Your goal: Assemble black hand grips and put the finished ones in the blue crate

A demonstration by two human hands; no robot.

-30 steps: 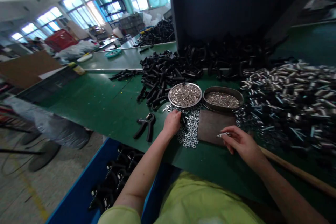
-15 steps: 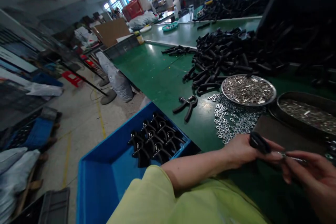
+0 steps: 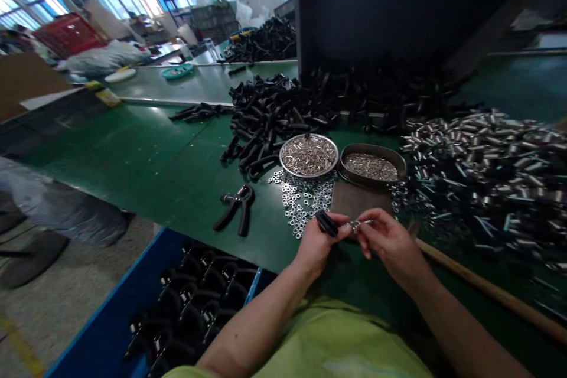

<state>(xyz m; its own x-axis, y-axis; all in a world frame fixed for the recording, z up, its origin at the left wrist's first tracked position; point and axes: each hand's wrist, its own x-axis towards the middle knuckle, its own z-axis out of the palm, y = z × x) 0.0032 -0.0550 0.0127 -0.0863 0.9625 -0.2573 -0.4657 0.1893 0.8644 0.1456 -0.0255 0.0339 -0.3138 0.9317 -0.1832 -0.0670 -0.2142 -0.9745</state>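
Observation:
In front of me, near the table edge, my left hand [image 3: 313, 248] is closed on a black plastic handle [image 3: 326, 224]. My right hand [image 3: 394, 245] pinches a thin, shiny metal piece [image 3: 365, 222], perhaps a spring or screw, at the left fingertips. Blur hides its exact kind and whether it joins the handle. A dark flat block [image 3: 358, 199] lies just beyond both hands. Loose metal nuts [image 3: 297, 208] are spread to the left of it. Farther left, one assembled black hand grip [image 3: 237, 208] rests on the green table [image 3: 177, 171].
A round dish [image 3: 309, 155] and an oval tin [image 3: 372, 166] hold small metal pins. Black handles [image 3: 266, 112] are heaped behind them. Metal sleeves [image 3: 491, 147] pile up at right, beside a wooden-handled tool [image 3: 491, 290]. A blue bin [image 3: 113, 313] with several hand grips stands lower left.
My view has swung to the right, bringing the metal sleeves and wooden-handled tool into sight. Both hands keep their hold on the handle and metal piece.

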